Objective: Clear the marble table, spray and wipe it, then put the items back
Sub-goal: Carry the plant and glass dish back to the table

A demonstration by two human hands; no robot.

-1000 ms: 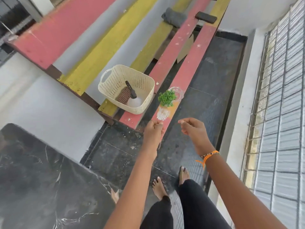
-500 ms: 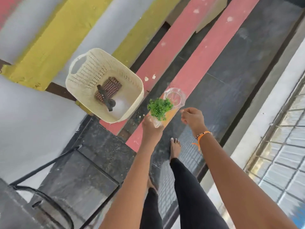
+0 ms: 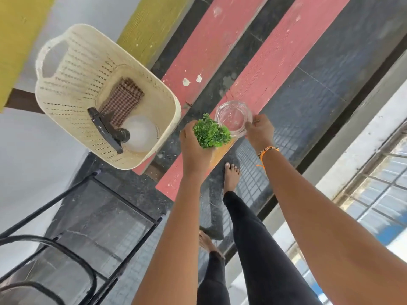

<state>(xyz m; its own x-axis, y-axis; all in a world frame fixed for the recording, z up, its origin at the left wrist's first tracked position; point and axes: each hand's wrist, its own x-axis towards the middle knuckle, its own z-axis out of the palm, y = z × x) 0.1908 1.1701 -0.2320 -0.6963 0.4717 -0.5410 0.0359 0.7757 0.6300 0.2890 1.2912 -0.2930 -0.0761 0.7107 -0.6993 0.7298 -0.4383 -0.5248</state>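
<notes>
A small green artificial plant point(image 3: 211, 132) stands on the near end of a pink bench plank point(image 3: 273, 69), and my left hand point(image 3: 193, 148) is wrapped around its base. Right beside it sits a clear glass dish point(image 3: 234, 116); my right hand point(image 3: 259, 130) grips its near right rim. A cream plastic basket point(image 3: 66, 69) rests to the left on the planks, holding a white spray bottle point(image 3: 138, 134) with a black trigger and a checked brown cloth point(image 3: 123, 102). The marble table is out of view.
Pink and yellow planks point(image 3: 149, 25) run away from me over a dark tiled floor point(image 3: 326, 89). A black metal frame point(image 3: 92, 208) stands at the lower left. A white ledge and window grille point(image 3: 374, 186) line the right. My bare feet are below the bench end.
I have stepped closer to the bench. My left hand has closed around the plant and my right hand has reached the glass dish's rim.
</notes>
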